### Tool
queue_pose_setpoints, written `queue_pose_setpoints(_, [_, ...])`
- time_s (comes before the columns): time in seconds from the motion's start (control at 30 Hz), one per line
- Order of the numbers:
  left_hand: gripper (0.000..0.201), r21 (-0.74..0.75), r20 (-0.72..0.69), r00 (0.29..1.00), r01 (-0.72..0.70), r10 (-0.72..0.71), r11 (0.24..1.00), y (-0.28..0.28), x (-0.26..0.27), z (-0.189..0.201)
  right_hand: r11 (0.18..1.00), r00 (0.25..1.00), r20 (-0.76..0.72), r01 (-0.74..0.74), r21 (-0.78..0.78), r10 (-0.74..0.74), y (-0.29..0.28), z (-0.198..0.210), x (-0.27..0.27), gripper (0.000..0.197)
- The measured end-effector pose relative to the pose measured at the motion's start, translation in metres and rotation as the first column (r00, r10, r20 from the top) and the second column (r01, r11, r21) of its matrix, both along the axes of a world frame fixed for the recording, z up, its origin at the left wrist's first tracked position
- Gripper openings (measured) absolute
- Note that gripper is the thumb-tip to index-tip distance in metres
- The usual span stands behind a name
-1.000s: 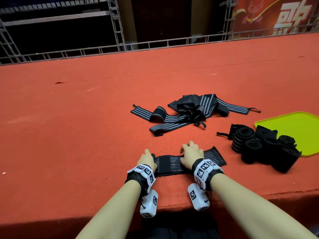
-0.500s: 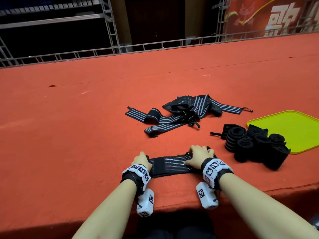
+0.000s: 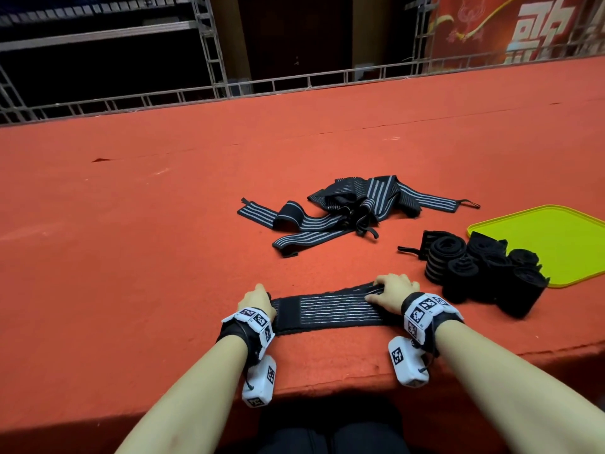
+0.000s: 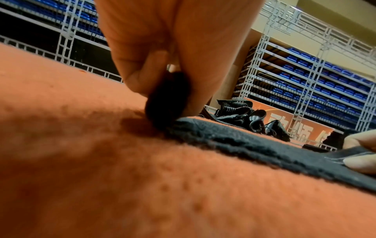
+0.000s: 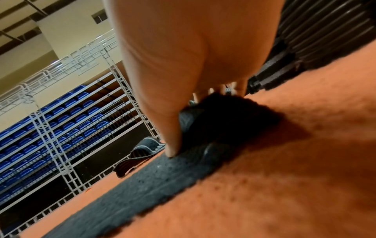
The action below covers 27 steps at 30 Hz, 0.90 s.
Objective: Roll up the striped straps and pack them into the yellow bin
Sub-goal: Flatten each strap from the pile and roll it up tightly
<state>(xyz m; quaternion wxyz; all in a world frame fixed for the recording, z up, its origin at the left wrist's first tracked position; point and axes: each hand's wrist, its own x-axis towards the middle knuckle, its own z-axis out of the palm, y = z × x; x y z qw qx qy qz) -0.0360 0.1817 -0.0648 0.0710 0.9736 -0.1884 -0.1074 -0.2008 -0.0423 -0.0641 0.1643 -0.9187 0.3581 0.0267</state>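
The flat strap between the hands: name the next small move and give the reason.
Probably roll the right hand leftward along the strap. The right end is already bunched into a small roll under its fingers, the left hand pinches the other end, and most of the strap lies flat on the red surface.

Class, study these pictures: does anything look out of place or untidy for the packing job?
Yes. The rolled straps sit on the red cloth beside the yellow bin, not visibly inside it, one roll with a loose tail. Farther back, unrolled striped straps lie in a tangled heap.
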Motion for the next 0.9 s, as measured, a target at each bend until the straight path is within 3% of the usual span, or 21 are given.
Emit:
queue_pose_setpoints(0.1, [0.029,-0.005,0.023,1.000,0.018,-0.018,1.000,0.001,-0.002,-0.005,0.995,0.993,0.063,0.101,0.024,-0.102,-0.008,-0.005,-0.002,0.005])
queue_pose_setpoints(0.2, [0.036,-0.020,0.003,1.000,0.000,0.000,1.000,-0.003,-0.005,-0.004,0.986,0.978,0.128,0.157,0.054,-0.163,-0.015,-0.007,0.001,0.015])
queue_pose_setpoints(0.27, [0.040,-0.049,-0.043,0.999,-0.012,0.010,0.999,-0.005,-0.004,-0.004,0.977,0.971,0.124,0.192,0.091,-0.202,-0.016,-0.008,0.001,0.008])
queue_pose_setpoints(0.4, [0.036,-0.074,-0.094,0.995,-0.036,0.029,0.997,-0.004,-0.001,-0.003,0.956,0.961,0.112,0.231,0.179,-0.253,-0.016,-0.006,0.002,0.016])
queue_pose_setpoints(0.47, [0.036,-0.070,-0.100,0.994,-0.043,0.036,0.997,-0.004,-0.002,-0.002,0.959,0.955,0.178,0.202,0.200,-0.238,-0.017,0.000,0.002,0.010])
queue_pose_setpoints(0.57, [0.034,-0.065,-0.082,0.996,-0.039,0.034,0.997,-0.006,-0.006,-0.003,0.962,0.925,0.289,0.195,0.189,-0.245,-0.020,0.002,0.004,0.011])
queue_pose_setpoints(0.9, [0.037,-0.085,-0.078,0.997,0.003,-0.009,0.996,-0.004,-0.006,-0.006,0.966,0.944,0.206,0.253,0.052,-0.258,-0.012,-0.013,0.016,0.024])
